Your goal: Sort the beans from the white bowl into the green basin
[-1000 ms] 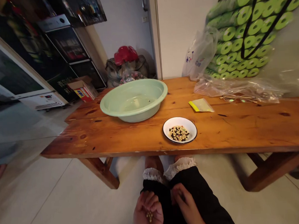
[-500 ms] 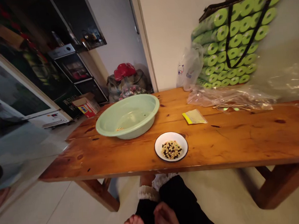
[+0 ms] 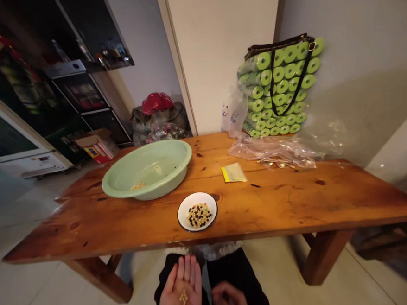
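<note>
My left hand (image 3: 180,284) lies palm up over my lap, its fingers stretched out. It holds several small pale beans (image 3: 183,299) in the palm. Beside it, over my other leg, is my right hand (image 3: 230,298), its fingers bent and blurred, so I cannot tell whether anything is between them. Near the table's front edge sits a white dark-rimmed bowl (image 3: 181,213) with mixed black and pale beans (image 3: 198,215). A large light green basin (image 3: 156,169) stands behind it to the left, with a small pile of pale beans (image 3: 138,187) inside.
The wooden table (image 3: 277,207) has a yellow-edged packet (image 3: 234,172) on it. Further back are clear plastic wrap (image 3: 269,148), glasses (image 3: 276,163), and a stack of green rolls (image 3: 282,86) with a black strap. A cardboard box (image 3: 100,145) stands beyond the table.
My left hand has risen further into view, and the pale beans in its palm now show. My right hand is still over my lap. The view has shifted right, so the table things appear further left.
</note>
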The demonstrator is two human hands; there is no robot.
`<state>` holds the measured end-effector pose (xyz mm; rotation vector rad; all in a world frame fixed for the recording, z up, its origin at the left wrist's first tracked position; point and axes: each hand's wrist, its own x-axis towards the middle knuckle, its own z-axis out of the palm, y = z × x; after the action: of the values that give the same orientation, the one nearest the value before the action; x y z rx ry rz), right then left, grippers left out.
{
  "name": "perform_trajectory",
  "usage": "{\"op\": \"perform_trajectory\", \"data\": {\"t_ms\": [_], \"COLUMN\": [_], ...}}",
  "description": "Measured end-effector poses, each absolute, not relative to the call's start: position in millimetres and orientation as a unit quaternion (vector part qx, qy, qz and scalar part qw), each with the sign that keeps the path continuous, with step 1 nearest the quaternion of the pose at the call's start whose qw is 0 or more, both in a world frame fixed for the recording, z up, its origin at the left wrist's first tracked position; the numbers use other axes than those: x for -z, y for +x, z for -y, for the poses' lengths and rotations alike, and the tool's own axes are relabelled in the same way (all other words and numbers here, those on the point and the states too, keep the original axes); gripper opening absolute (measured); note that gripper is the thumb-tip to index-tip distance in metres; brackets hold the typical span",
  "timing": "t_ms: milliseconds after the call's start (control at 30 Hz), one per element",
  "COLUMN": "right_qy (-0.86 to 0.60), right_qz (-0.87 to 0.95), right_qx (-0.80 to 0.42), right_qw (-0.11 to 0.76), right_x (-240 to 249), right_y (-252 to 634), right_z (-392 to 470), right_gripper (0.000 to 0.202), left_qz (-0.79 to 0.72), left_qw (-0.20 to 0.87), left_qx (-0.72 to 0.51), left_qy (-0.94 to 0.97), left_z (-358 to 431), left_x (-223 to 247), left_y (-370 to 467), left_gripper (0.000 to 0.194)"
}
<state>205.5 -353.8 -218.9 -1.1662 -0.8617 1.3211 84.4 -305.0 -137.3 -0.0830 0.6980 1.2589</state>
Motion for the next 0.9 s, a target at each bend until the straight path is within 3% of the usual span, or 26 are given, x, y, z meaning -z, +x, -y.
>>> {"op": "perform_trajectory", "data": {"t_ms": [267,467,600,900], "right_qy": [-0.544,-0.489,-0.491,-0.539], "right_qz": [0.421,0.596,0.659,0.658], "right_qx": [-0.497,-0.318,-0.195,-0.089], "right_qw": [0.529,0.552,0.536,0.518], "right_x": [132.8,64.5,56.7,66.4], "right_y": [229.1,196.7,189.4,180.8], "right_z": [392.4,395.8,384.0,371.4], "right_gripper": [0.024,0.021,0.016,0.016], "left_qz": [-0.285,-0.265,-0.248,-0.231], "left_qw": [0.771,0.803,0.819,0.835], "left_qx": [-0.567,-0.532,-0.515,-0.500], "left_qy": [-0.057,-0.047,-0.042,-0.014], "left_z": [331.4,334.6,328.7,321.9], "left_x": [78.7,54.9,53.7,62.2], "left_y": [79.4,75.9,84.4,95.4], "left_gripper": [0.039,0.040,0.041,0.042]}}
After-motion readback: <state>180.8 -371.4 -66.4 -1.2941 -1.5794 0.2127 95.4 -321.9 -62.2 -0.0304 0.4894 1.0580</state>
